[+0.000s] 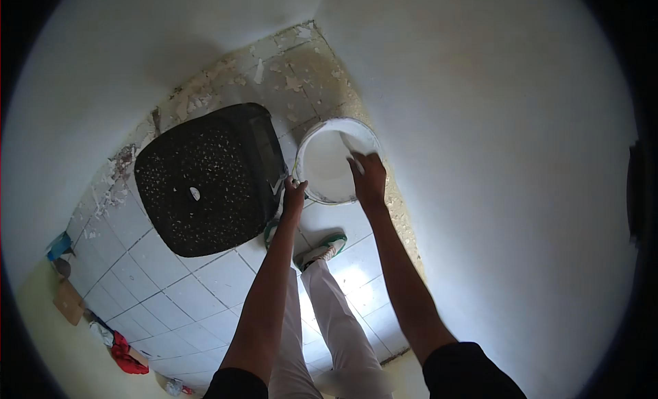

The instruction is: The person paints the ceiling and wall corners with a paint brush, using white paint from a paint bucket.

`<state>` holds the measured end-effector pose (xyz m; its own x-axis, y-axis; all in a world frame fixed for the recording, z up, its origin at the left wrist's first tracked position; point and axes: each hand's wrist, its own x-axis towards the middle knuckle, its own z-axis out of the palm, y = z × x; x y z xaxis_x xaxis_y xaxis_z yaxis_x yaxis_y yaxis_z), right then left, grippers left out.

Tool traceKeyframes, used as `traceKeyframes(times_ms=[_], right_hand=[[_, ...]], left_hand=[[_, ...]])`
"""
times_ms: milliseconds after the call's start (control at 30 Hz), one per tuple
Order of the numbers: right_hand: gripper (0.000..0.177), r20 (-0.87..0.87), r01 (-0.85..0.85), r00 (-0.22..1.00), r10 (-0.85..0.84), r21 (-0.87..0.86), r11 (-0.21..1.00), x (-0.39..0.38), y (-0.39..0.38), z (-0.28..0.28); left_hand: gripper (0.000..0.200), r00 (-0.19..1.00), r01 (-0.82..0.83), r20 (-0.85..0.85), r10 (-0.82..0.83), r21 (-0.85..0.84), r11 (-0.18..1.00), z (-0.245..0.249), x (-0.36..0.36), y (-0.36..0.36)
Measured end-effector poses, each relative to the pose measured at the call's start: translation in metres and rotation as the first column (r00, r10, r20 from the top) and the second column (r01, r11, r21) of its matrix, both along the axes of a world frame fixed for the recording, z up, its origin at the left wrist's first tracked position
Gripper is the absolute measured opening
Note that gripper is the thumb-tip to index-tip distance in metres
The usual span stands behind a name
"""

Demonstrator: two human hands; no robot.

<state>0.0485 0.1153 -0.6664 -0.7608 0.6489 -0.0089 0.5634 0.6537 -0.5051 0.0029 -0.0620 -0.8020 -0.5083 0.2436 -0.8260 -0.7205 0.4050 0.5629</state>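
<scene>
A round white bucket (pixel 308 140) stands on the floor by the right-hand wall, with a smooth white paste or paint (pixel 325 162) inside. My right hand (pixel 370 179) reaches over its right side, fingers closed on a flat pale tool (pixel 347 142) that slants down into the bucket; I cannot tell its exact kind. On the bucket's near left rim, my left hand (pixel 295 193) is closed with fingertips at the edge. Just left of that hand is a black plastic stool (pixel 199 183), its top speckled with white flecks.
Peeled flakes (pixel 291 80) litter the tiled floor (pixel 195 293) along the wall base. My shoes (pixel 325 249) are just below the bucket. At lower left lie a red cloth (pixel 128 354), a brown piece of cardboard (pixel 68 301) and a blue item (pixel 60 247). White walls (pixel 493 159) meet in a corner ahead.
</scene>
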Motion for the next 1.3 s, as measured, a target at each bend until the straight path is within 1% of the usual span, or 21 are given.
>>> traceKeyframes(times_ms=[67,133,167,200,233,267,300,333,367,400,433,500,633,700,767,800,967,1067,1200,1233,1300], right_hand=[[0.016,0.005,0.063,0.998,-0.062,-0.049,0.997,0.027,-0.016,0.000],[0.013,-0.115,0.300,0.932,-0.345,-0.294,0.908,0.056,-0.028,-0.009],[0.013,-0.110,0.304,0.931,-0.349,-0.294,0.906,0.062,-0.030,-0.013],[0.014,-0.068,0.391,0.877,-0.477,-0.478,0.787,0.064,-0.034,-0.015],[0.015,0.002,0.454,0.809,-0.587,-0.635,0.624,0.071,-0.039,-0.020],[0.017,-0.003,0.444,0.763,-0.647,-0.726,0.526,0.075,-0.041,-0.027],[0.017,0.008,0.452,0.760,-0.650,-0.725,0.519,0.076,-0.043,-0.028],[0.021,0.040,0.454,0.677,-0.735,-0.808,0.375,0.076,-0.046,-0.029],[0.025,0.080,0.430,0.586,-0.807,-0.875,0.225,0.073,-0.048,-0.028],[0.032,0.067,0.411,0.603,-0.795,-0.880,0.238,0.075,-0.051,-0.031],[0.032,0.062,0.406,0.597,-0.800,-0.883,0.235,0.076,-0.054,-0.030],[0.031,0.101,0.429,0.527,-0.844,-0.889,0.161,0.076,-0.060,-0.024],[0.035,0.102,0.425,0.438,-0.893,-0.899,0.106,0.090,-0.063,0.004],[0.035,0.102,0.414,0.398,-0.912,-0.907,0.080,0.096,-0.061,0.030],[0.037,0.085,0.399,0.365,-0.927,-0.914,0.073,0.102,-0.061,0.057],[0.037,0.070,0.363,0.357,-0.931,-0.929,0.069,0.105,-0.062,0.070],[0.035,0.056,0.267,0.327,-0.943,-0.963,0.036,0.130,-0.063,0.120],[0.032,0.039,0.224,0.317,-0.948,-0.974,0.035,0.157,-0.071,0.146],[0.026,0.043,0.285,0.410,-0.911,-0.955,0.084,0.202,-0.087,0.187],[0.026,0.015,0.276,0.425,-0.905,-0.954,0.114,0.214,-0.095,0.195],[0.028,-0.007,0.231,0.455,-0.891,-0.965,0.126,0.235,-0.111,0.210]], left_hand=[[0.072,0.999,-0.030,-0.029,0.029,-0.037,0.999,-0.028,0.008,0.001],[0.073,0.998,-0.050,-0.044,0.046,-0.079,0.996,-0.030,0.012,0.002],[0.072,0.994,-0.097,0.038,0.100,-0.077,0.992,-0.026,0.010,0.004],[0.071,0.981,-0.143,0.122,0.152,-0.080,0.987,-0.025,0.008,0.005],[0.068,0.990,-0.124,0.062,0.128,-0.066,0.990,-0.031,0.010,0.001],[0.059,0.989,-0.117,0.078,0.122,-0.057,0.991,-0.037,0.010,-0.002],[0.051,0.989,-0.111,0.094,0.115,-0.049,0.993,-0.034,0.009,-0.003],[0.051,0.989,-0.107,0.098,0.112,-0.056,0.993,-0.027,0.014,-0.004],[0.039,0.964,-0.210,0.170,0.204,0.020,0.977,-0.018,0.017,-0.002],[0.029,0.927,-0.313,0.245,0.283,0.091,0.945,-0.006,0.019,0.001],[0.029,0.932,-0.304,0.238,0.275,0.093,0.948,0.002,0.023,0.005],[0.021,0.874,-0.440,0.337,0.351,0.240,0.865,0.025,0.032,0.016],[0.026,0.855,-0.431,0.457,0.246,0.362,0.826,0.061,0.037,0.053],[0.036,0.889,-0.378,0.407,0.208,0.400,0.835,0.075,0.035,0.081],[0.045,0.860,-0.392,0.456,0.230,0.300,0.869,0.090,0.035,0.106],[0.052,0.887,-0.358,0.401,0.228,0.287,0.889,0.094,0.041,0.117],[0.054,0.936,-0.184,0.341,0.083,0.274,0.944,0.124,0.072,0.105],[0.052,0.952,-0.144,0.298,0.071,0.229,0.963,0.156,0.089,0.089],[0.049,0.959,-0.072,0.285,0.001,0.239,0.968,0.214,0.111,0.060],[0.049,0.965,-0.091,0.261,0.033,0.214,0.973,0.225,0.123,0.056],[0.048,0.963,-0.032,0.265,-0.040,0.261,0.965,0.267,0.142,0.039]])
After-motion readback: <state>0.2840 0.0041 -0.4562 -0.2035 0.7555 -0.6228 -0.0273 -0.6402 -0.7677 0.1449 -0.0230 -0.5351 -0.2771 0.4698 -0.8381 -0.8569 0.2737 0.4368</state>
